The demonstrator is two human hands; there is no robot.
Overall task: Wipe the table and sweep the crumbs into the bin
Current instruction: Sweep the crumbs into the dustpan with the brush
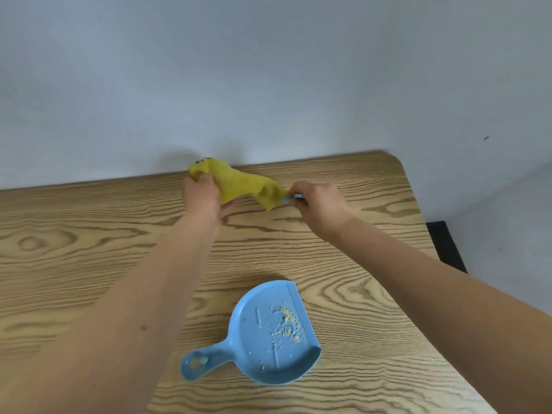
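Observation:
A yellow cloth (239, 185) is stretched above the far part of the wooden table (89, 249). My left hand (203, 195) grips its left end in curled fingers. My right hand (316, 204) pinches its right corner, and a small blue piece shows between those fingers. Nearer to me a blue dustpan (263, 339) lies flat on the table, handle pointing left. A patch of pale crumbs (286, 324) sits inside the pan.
A plain grey wall (268, 70) rises straight behind the table's far edge. The table's rounded corner (397, 162) is at the upper right. A dark object (445, 246) stands on the floor beyond the right edge.

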